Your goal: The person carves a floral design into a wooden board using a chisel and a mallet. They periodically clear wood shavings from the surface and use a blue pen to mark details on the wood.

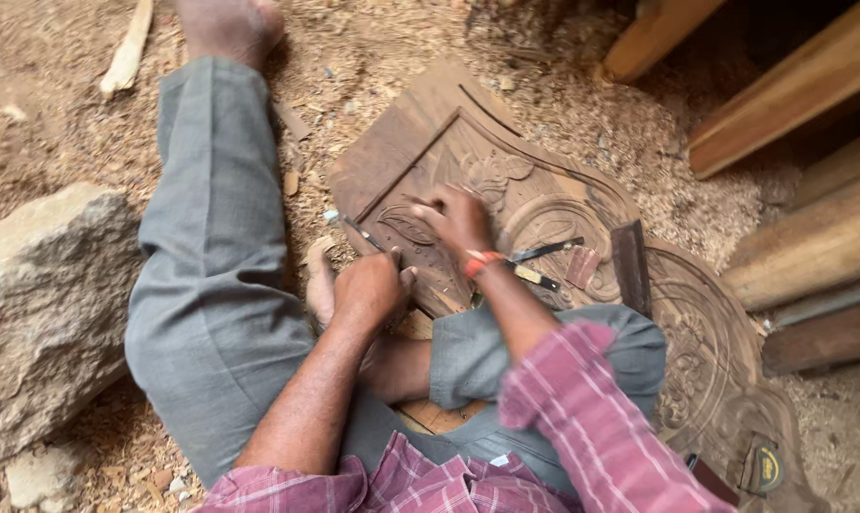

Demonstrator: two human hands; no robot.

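Observation:
A carved brown wooden panel (544, 204) with floral relief lies on the sawdust-covered ground in front of me. My left hand (368, 285) is closed around a chisel (361, 235), whose metal end points up and left at the panel's lower left corner. My right hand (458, 218) rests flat on the carving just right of the chisel, fingers spread and blurred, with an orange band at the wrist. I sit with grey-trousered legs on either side, one foot tucked under the left hand.
Two loose chisels (544, 252) and a small dark wood block (629, 266) lie on the panel. A large grey stone (40, 304) sits at left. Timber beams (791, 95) stack at upper right. Another carved piece (724, 380) extends to the lower right.

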